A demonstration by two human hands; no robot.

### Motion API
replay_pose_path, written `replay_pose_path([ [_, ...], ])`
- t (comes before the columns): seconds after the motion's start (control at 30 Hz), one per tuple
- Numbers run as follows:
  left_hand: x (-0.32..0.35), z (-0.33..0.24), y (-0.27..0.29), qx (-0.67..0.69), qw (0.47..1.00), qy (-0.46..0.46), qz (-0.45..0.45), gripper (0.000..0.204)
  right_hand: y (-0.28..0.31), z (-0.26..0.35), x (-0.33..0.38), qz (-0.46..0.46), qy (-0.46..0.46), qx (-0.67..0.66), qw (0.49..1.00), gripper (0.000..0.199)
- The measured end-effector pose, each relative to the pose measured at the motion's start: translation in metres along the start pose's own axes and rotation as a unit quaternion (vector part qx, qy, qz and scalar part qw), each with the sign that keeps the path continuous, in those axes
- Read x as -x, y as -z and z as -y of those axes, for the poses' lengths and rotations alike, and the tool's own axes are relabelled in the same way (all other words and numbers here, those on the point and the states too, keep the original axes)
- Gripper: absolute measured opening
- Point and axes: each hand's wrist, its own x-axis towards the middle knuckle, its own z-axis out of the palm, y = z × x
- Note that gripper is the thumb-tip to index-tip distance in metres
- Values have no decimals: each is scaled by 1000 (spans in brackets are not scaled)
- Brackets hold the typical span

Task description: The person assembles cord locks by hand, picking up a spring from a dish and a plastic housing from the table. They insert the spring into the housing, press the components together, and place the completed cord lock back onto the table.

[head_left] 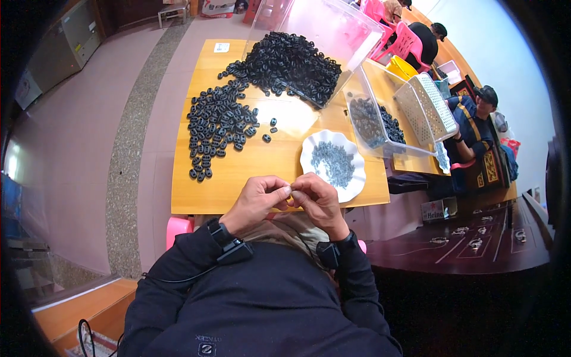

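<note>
My left hand (256,201) and my right hand (320,201) meet at the fingertips over the front edge of the wooden table (276,160). Both are pinched closed; whatever lies between the fingers is too small to make out. Just beyond my right hand sits a white plate with a wavy rim (307,156), holding a heap of small grey, translucent-looking pieces (334,163). Farther left, many small black two-holed pieces (217,122) are spread out. They run back into a larger black pile (291,62) at the mouth of a tipped clear plastic bin (363,41).
To the right, another clear bin (410,147) contains black pieces, with a white perforated basket (425,107) beside it. A person in a dark jacket (476,128) sits there. Pink chairs (407,43) and a yellow container (402,68) stand farther back. A dark wooden surface (404,244) lies at lower right.
</note>
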Motion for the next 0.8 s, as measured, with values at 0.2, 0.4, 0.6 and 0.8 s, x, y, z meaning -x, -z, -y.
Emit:
replay_pose_path([
  [0.2,1,-2,0,33,998,47,4,17,0,-1,1,-1,-18,-46,999,6],
  [0.4,1,-3,1,13,999,31,15,16,2,3,1,10,-55,-53,997,2],
  [0.6,1,-1,2,0,999,30,37,15,8,2,3,37,-100,-62,992,7],
  [0.8,3,-4,-1,-16,999,17,41,16,7,8,3,37,-154,-53,986,9],
])
